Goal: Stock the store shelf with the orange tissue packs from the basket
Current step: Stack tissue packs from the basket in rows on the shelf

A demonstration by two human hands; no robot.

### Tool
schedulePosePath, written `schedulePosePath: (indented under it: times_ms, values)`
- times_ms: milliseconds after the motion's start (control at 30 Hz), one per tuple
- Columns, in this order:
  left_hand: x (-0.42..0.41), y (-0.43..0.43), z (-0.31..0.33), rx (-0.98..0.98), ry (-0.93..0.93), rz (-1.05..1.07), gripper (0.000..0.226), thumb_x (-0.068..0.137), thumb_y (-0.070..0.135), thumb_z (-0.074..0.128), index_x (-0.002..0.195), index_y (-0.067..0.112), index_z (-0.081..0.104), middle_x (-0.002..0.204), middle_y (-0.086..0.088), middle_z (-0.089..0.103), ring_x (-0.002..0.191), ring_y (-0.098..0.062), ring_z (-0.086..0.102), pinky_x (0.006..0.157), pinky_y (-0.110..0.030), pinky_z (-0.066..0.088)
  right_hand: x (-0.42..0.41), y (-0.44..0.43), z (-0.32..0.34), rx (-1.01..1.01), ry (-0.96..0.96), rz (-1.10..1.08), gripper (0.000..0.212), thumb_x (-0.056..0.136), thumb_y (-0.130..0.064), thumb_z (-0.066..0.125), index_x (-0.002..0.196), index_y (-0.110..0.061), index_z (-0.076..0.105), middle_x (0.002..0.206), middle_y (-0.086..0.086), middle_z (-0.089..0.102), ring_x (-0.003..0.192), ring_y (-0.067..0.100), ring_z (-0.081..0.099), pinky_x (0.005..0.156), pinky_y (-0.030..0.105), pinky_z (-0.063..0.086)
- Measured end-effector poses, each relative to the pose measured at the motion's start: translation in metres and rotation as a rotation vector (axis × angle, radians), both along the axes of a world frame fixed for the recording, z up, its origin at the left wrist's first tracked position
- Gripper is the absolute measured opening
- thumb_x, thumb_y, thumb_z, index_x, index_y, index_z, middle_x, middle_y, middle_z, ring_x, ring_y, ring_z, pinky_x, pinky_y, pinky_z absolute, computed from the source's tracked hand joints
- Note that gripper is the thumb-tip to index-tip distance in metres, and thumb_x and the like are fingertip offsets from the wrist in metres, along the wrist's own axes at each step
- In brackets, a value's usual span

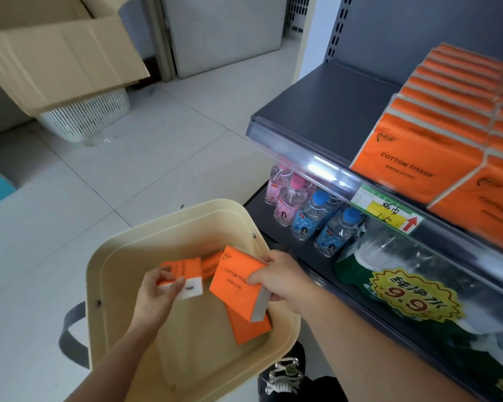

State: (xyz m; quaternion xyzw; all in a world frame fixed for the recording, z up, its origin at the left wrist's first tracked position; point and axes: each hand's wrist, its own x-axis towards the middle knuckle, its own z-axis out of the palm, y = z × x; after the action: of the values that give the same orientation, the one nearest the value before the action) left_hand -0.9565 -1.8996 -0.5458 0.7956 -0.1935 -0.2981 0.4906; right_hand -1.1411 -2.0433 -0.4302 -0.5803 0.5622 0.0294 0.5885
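A cream plastic basket [122, 256] stands on the floor below me. My right hand [279, 278] grips an orange tissue pack [233, 285] by its right edge, lifted above the basket floor. My left hand [157, 291] pinches a second orange pack [186, 274] by its end. Another orange pack [247, 326] lies on the basket bottom under the lifted one, and one more [211, 264] shows behind. Rows of orange tissue packs [436, 120] fill the right part of the dark shelf [317, 103]; its left part is bare.
Under the shelf stand small pink and blue bottles [302, 210] and a wrapped pack of water bottles [413, 274]. A price label [384, 210] hangs on the shelf's front rail. A cardboard box [55, 59] and a white mesh basket [90, 117] sit at far left.
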Motion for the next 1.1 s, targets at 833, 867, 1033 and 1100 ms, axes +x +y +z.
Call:
schedulePosePath:
  times_ms: [833,867,1033,1100]
  values:
    - [-0.044,-0.012,0.139,-0.187,0.797,-0.398,0.093,0.043,-0.001,0.067,0.128,0.029,0.045,0.119,-0.02,0.061,0.101,-0.05,0.06,0.072,-0.055,0.055,-0.08,0.006,0.083,-0.37,-0.237,-0.176,0.031,0.089,-0.013,0.064,0.11,-0.031,0.051,0.105,-0.006,0.053,0.099,0.018,0.056,0.08,0.031,0.05]
    - [-0.046,-0.014,0.147,-0.185,0.763,-0.474,0.093,0.047,-0.003,0.067,0.128,0.035,0.045,0.123,-0.022,0.059,0.107,-0.053,0.056,0.076,-0.057,0.052,-0.085,0.007,0.085,-0.374,-0.25,-0.182,0.031,0.089,-0.013,0.065,0.11,-0.031,0.051,0.107,-0.005,0.053,0.099,0.018,0.056,0.079,0.031,0.05]
    - [-0.062,-0.024,0.18,-0.109,0.555,-0.468,0.088,0.026,0.023,0.095,0.1,0.014,0.048,0.092,-0.021,0.069,0.073,-0.032,0.065,0.07,-0.043,0.051,-0.108,0.012,0.103,-0.399,-0.29,-0.247,0.033,0.087,-0.011,0.067,0.111,-0.028,0.053,0.112,-0.001,0.056,0.1,0.018,0.056,0.074,0.03,0.05]
    - [-0.074,-0.029,0.193,-0.124,0.476,-0.459,0.074,0.026,0.024,0.091,0.084,0.016,0.047,0.082,-0.014,0.064,0.065,-0.026,0.064,0.061,-0.034,0.051,-0.119,0.013,0.112,-0.408,-0.317,-0.283,0.036,0.085,-0.011,0.07,0.112,-0.025,0.051,0.109,-0.002,0.056,0.096,0.017,0.056,0.069,0.03,0.05]
